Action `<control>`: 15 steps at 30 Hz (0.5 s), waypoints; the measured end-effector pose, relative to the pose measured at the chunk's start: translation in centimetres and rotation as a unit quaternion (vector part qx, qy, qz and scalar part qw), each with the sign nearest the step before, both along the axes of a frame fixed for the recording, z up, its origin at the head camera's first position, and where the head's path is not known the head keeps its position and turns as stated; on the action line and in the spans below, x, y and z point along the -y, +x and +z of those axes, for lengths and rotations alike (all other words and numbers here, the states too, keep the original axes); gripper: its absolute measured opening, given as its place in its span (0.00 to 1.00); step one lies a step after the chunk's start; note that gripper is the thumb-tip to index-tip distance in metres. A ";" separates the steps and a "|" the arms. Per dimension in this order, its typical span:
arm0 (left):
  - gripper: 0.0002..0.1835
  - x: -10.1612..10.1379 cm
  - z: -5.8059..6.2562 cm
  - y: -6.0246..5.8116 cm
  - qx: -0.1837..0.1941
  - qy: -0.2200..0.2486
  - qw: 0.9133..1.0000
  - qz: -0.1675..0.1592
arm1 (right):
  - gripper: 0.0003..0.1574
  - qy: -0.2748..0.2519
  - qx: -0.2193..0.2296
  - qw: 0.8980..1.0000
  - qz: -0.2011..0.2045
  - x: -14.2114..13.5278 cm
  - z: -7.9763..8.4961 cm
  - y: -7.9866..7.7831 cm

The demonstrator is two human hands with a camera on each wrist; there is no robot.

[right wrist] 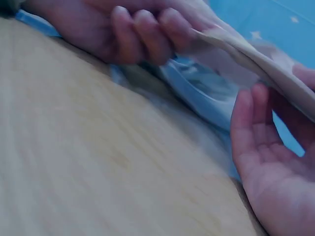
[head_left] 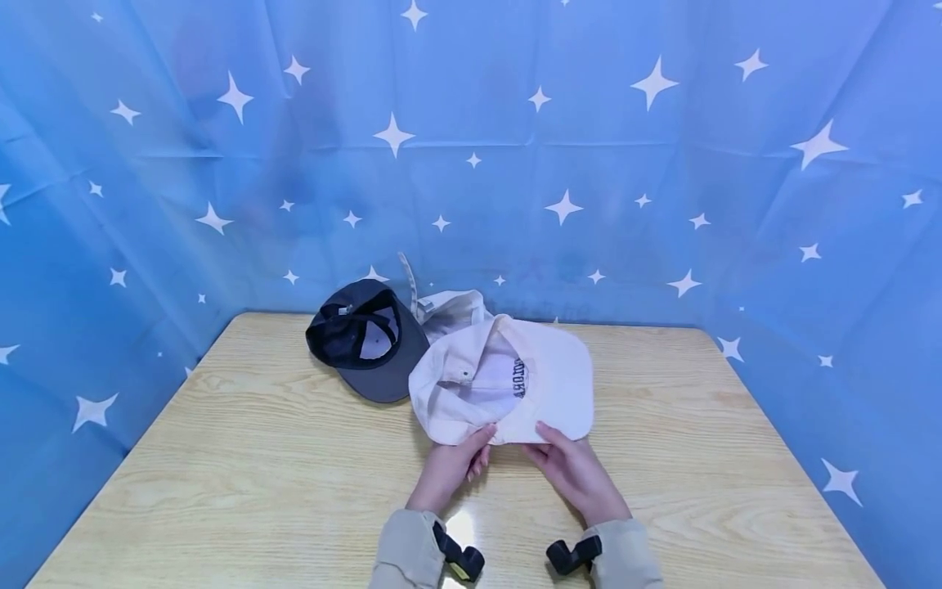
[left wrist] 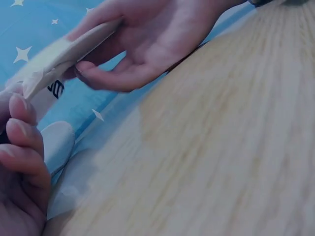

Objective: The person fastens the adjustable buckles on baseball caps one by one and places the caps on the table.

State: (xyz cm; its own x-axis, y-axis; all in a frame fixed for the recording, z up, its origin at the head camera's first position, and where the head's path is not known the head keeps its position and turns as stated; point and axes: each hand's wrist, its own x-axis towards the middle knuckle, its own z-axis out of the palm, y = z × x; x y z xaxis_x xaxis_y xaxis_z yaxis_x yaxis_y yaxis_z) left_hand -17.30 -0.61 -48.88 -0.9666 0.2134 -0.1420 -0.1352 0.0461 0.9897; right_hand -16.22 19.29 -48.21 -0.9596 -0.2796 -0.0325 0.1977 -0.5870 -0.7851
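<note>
I see the white baseball cap [head_left: 500, 384] held above the wooden table [head_left: 699, 491] — left hand [head_left: 458, 468] pinching its crown edge [head_left: 447, 433], right hand [head_left: 577, 474] its brim [head_left: 567, 376]. I judge this a two-handed handling step; moving on calls for matched hands.

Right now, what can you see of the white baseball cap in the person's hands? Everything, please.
The white baseball cap looks like cloth, with a brim pointing to the person's right. Its opening faces the head camera, showing a creased interior and dark lettering near the brim. The left hand pinches its near edge and the right hand grips the brim, holding it above the table.
</note>
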 end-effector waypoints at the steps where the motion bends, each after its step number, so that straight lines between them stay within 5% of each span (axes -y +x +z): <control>1: 0.27 0.1 0.0 0.0 0.005 0.000 1.000 0.001 | 0.18 -0.002 0.006 1.000 -0.013 -0.4 0.1 0.0; 7: 0.27 0.2 -0.1 0.1 0.023 0.011 1.000 0.000 | 0.15 0.006 0.035 0.996 -0.078 -3.0 0.5 0.0; 15: 0.28 0.3 0.1 -0.1 0.042 0.082 0.996 0.005 | 0.19 0.011 0.030 0.988 -0.150 -3.9 0.5 -0.2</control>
